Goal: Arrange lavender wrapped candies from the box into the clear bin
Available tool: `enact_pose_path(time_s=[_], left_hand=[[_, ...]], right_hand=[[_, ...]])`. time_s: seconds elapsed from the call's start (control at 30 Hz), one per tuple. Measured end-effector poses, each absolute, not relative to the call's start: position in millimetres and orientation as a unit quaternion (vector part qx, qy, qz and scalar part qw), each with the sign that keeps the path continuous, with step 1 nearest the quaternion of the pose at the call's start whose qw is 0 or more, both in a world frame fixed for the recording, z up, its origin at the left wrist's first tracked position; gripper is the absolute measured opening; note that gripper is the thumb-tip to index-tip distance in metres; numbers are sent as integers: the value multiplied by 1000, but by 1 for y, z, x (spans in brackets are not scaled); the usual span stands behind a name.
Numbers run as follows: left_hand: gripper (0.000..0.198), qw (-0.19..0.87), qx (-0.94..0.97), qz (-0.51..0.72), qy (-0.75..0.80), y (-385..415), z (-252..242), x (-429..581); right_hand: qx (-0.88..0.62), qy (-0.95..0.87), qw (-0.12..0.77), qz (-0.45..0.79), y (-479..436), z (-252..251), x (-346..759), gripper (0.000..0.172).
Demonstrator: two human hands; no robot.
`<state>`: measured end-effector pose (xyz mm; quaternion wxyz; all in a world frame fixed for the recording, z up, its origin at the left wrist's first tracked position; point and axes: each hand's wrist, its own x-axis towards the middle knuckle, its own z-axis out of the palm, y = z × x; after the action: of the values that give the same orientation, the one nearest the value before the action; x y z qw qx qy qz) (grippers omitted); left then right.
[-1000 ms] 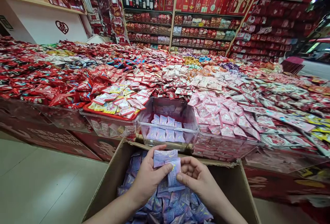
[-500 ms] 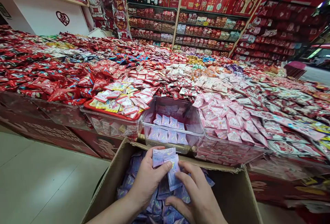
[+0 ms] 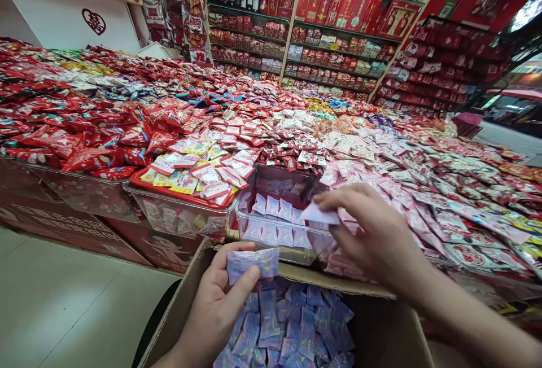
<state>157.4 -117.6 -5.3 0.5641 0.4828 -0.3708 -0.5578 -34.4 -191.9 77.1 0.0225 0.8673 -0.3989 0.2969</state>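
Observation:
Over the left part of an open cardboard box (image 3: 169,317), my left hand (image 3: 222,300) is closed on a small purple candy packet (image 3: 254,264), its thumb pressed on the wrapper. My right hand (image 3: 368,232) is raised at the front right of a clear plastic bin (image 3: 282,252), pinching another purple packet (image 3: 319,214) by its upper edge. Inside that bin, rows of the same packets (image 3: 277,235) stand side by side. Below my hands, many loose purple packets (image 3: 292,323) fill the cardboard box.
Left of the clear bin is a red-rimmed bin (image 3: 182,196) of yellow and white packets. Pink packets (image 3: 402,210) are heaped to the right, red ones (image 3: 97,142) to the far left. Shelves (image 3: 249,12) with bottles and boxes stand behind.
My right hand has moved up and forward from the cardboard box to the clear bin, taking one purple packet. My left hand has shifted slightly left, keeping the other packet.

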Motion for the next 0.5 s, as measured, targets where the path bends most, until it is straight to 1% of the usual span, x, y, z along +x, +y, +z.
enact_pose_path(time_s=[0.03, 0.1, 0.17, 0.2, 0.37, 0.43, 0.5], left_hand=[[32, 563, 490, -552, -372, -121, -6, 161], [32, 561, 496, -548, -371, -126, -7, 165], [33, 573, 508, -536, -356, -130, -8, 167], [34, 576, 512, -534, -347, -131, -8, 167], [38, 585, 508, -561, -290, -131, -3, 165], [40, 583, 508, -571, -277, -131, -2, 165], [43, 569, 508, -587, -271, -131, -3, 165]], right_hand=[[883, -399, 41, 244, -212, 80, -30, 19], [908, -402, 63, 98, -251, 75, -18, 20], [916, -392, 81, -39, -281, 59, -5, 21], [916, -383, 86, -83, -292, 49, 1, 21], [908, -373, 82, -173, -315, 7, 16, 23], [900, -377, 75, -206, -317, 0, 17, 25], [891, -376, 58, -248, -319, -2, 18, 22]])
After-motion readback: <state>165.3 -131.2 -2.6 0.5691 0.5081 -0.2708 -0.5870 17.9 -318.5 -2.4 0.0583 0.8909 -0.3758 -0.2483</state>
